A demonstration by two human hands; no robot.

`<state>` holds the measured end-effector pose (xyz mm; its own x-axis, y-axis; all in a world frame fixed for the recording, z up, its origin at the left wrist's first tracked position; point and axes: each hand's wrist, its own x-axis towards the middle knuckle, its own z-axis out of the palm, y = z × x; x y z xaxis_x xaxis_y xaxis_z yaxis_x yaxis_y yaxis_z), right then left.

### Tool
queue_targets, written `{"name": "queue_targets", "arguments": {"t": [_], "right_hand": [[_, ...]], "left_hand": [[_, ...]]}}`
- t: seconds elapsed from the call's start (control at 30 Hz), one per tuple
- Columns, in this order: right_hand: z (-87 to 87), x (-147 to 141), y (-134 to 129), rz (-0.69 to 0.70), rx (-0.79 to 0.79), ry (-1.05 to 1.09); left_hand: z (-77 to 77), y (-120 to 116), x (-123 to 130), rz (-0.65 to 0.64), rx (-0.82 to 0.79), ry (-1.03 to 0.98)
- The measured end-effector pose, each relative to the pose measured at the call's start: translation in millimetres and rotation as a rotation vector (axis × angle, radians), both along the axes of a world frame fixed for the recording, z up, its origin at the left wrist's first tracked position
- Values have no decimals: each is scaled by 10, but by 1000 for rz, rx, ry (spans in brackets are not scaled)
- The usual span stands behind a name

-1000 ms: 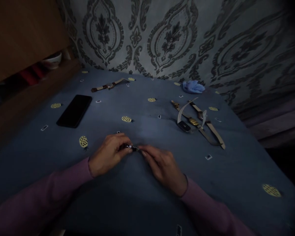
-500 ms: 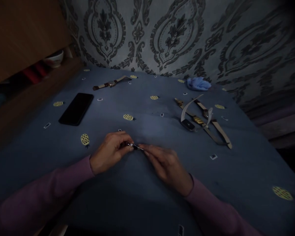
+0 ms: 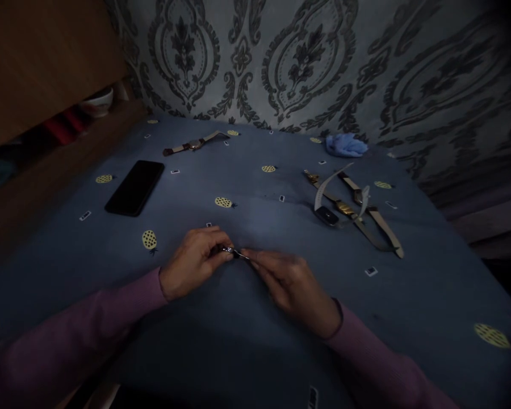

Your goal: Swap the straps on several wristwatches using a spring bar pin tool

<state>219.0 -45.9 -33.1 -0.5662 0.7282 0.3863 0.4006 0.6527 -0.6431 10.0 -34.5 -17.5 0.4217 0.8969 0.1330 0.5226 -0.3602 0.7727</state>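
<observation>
My left hand (image 3: pixel 198 262) is closed, thumb and fingers pinching a small silver, sparkling watch (image 3: pixel 227 249), most of it hidden by the fingers. Close to its right, my right hand (image 3: pixel 292 287) has its fingers pressed together on a thin, shiny metal piece (image 3: pixel 243 256). That piece reaches toward the watch from the right fingertips. Whether it is a tool or part of the watch, I cannot tell. Both hands are low over the middle of the blue tablecloth (image 3: pixel 187 346).
A black phone (image 3: pixel 135 188) lies at left, with a strapped watch (image 3: pixel 195 145) behind it. To the right are a dark smartwatch (image 3: pixel 326 216), a gold watch (image 3: pixel 344 209) and a brown-and-cream strapped watch (image 3: pixel 358 196). A crumpled blue cloth (image 3: pixel 346 145) rests near the patterned wall (image 3: pixel 247 85).
The whole view has shifted very slightly. Both hands keep nearly the same hold and place, with the metal piece still against or near the watch.
</observation>
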Motion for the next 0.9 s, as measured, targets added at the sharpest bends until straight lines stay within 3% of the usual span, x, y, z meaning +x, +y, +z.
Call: {"name": "queue_targets", "arguments": {"t": [0.37, 0.67, 0.9], "right_hand": [[24, 22, -29, -43, 41, -292], [16, 11, 10, 3, -5, -100], [37, 2, 13, -9, -33, -88]], "left_hand": [[-14, -10, 14, -13, 79, 5], [-21, 45, 1, 8, -85, -11], [-22, 54, 14, 19, -140, -37]]}}
